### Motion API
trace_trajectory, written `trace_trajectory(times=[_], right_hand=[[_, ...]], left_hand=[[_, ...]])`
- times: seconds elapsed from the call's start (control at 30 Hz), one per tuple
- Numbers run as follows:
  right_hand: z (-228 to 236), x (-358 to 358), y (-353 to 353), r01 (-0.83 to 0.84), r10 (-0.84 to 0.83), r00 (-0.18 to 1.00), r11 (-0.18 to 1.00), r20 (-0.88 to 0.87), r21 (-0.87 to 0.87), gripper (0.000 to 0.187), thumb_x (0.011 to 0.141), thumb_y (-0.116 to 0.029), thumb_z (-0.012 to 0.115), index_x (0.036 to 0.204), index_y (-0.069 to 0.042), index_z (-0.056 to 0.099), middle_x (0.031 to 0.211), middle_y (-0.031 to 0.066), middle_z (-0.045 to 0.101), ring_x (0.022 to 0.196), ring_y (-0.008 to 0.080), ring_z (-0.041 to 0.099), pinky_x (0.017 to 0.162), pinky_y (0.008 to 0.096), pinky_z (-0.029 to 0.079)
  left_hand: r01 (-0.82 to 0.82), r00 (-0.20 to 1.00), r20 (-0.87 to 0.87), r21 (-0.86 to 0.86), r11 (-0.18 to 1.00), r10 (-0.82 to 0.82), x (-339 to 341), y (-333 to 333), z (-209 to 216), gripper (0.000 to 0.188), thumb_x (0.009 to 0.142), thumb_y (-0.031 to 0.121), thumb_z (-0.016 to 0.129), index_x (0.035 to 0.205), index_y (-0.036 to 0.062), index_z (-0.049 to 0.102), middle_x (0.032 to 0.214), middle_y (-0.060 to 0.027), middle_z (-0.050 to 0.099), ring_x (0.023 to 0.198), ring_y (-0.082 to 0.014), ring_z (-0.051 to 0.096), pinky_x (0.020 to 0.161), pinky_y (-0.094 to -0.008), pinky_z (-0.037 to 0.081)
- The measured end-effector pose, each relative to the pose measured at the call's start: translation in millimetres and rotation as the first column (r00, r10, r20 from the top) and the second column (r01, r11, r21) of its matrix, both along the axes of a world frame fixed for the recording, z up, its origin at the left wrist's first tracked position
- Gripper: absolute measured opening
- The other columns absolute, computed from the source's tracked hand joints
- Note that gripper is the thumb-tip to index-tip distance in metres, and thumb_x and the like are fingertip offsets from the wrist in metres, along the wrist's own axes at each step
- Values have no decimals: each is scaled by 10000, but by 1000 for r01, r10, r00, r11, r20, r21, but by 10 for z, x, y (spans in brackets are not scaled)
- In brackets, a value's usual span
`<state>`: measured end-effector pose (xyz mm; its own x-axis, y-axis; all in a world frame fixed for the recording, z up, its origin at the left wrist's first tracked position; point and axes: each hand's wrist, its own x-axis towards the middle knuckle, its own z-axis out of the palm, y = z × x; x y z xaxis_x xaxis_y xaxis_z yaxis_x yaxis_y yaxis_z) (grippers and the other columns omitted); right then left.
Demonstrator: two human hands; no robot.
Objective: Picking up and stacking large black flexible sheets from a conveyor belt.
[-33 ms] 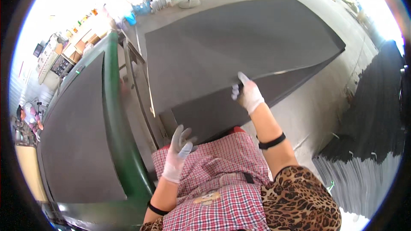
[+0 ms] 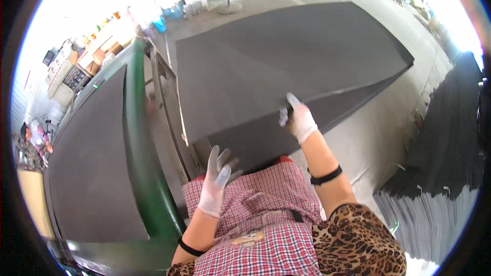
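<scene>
My left hand [image 2: 217, 179], in a pale glove with grey fingers, is raised in front of my checked apron [image 2: 261, 240]. Its fingers are spread and nothing is in them. My gloved right hand [image 2: 299, 120] is at the near edge of a large dark sheet [image 2: 286, 56]. Its thumb is held apart from the half-curled fingers; whether it touches the sheet is hard to make out. That sheet lies slightly askew over another dark layer [image 2: 245, 145], which shows along the near side.
To my left, a green machine frame [image 2: 148, 174] carries another dark sheet [image 2: 97, 168]. A metal rail [image 2: 166, 102] runs between it and the sheets. At right is a tall pile of dark sheets [image 2: 440, 143]. Farther left, a person [image 2: 38, 135] is near some equipment.
The whole view has shifted slightly, so the scene appears a little lower. My hands keep nearly the same pose, and the sheets look unmoved.
</scene>
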<state>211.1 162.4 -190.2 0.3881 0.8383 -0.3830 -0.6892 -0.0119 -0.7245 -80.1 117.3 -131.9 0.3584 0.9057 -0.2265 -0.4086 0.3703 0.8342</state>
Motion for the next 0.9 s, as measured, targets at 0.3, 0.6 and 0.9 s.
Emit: trace_trajectory(times=[0.3,0.6,0.9], right_hand=[[-337,368,-605,74,-76,966,997,-248,-19,826,874,-477,559,1436,-19,164,1457,246,206,1347,368,210,1089,545,161],[-262,1835,-1858,382,-388,920,919,53,101,784,867,-528,508,1439,-53,260,1488,121,292,1364,326,260,1102,503,202],[-668,1262,-2025,373,-375,926,926,-28,-62,424,801,-210,651,1173,-28,558,1183,127,590,1068,305,555,935,460,426]], left_hand=[[-329,919,-196,93,940,341,148,808,50,370,824,111,688,1158,1,572,1102,-72,609,961,-234,590,902,-369,467],[-617,747,-129,230,752,652,-3048,302,580,484,812,181,653,1229,-28,524,1249,-140,548,1132,-290,519,1024,-454,362],[-872,485,-407,-155,464,774,-5271,-1755,-597,706,856,464,503,1433,100,319,1456,-94,366,1332,-346,318,1080,-582,130]])
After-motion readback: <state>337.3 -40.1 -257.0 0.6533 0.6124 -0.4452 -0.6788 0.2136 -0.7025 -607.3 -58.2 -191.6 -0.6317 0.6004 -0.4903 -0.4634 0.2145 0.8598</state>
